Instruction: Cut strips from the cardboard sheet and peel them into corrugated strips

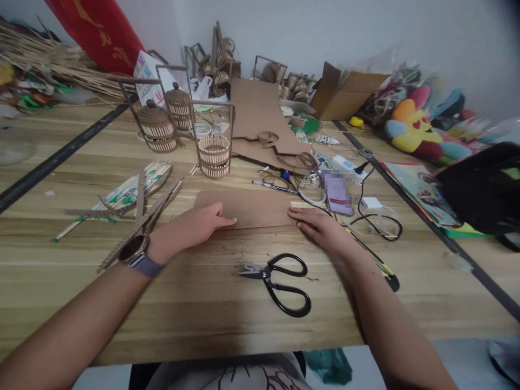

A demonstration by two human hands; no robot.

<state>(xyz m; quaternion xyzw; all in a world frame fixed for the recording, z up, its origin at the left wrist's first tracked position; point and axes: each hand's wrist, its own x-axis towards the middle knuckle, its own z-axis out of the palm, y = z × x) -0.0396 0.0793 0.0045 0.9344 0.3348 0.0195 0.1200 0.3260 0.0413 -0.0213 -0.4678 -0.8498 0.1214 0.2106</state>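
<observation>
A flat brown piece of cardboard (255, 208) lies on the table in front of me. My left hand (203, 223) is at its left end, one finger stretched onto the near edge and the others folded, partly hidden. Across from it, my right hand (317, 226) rests with outstretched fingers on the cardboard's right end. Black-handled scissors (266, 275) lie nearer to me, blades slightly apart and pointing left, touched by neither hand. A yellow and black utility knife (377, 262) sits partly behind my right forearm.
Small wooden-slat baskets (214, 157) with tall handles stand behind. Left are brown strips (140, 216) and a green-white bundle of sticks (134, 187). Larger cardboard (254, 108), a phone (338, 192), cables and a power strip (349, 168) occupy the back and right.
</observation>
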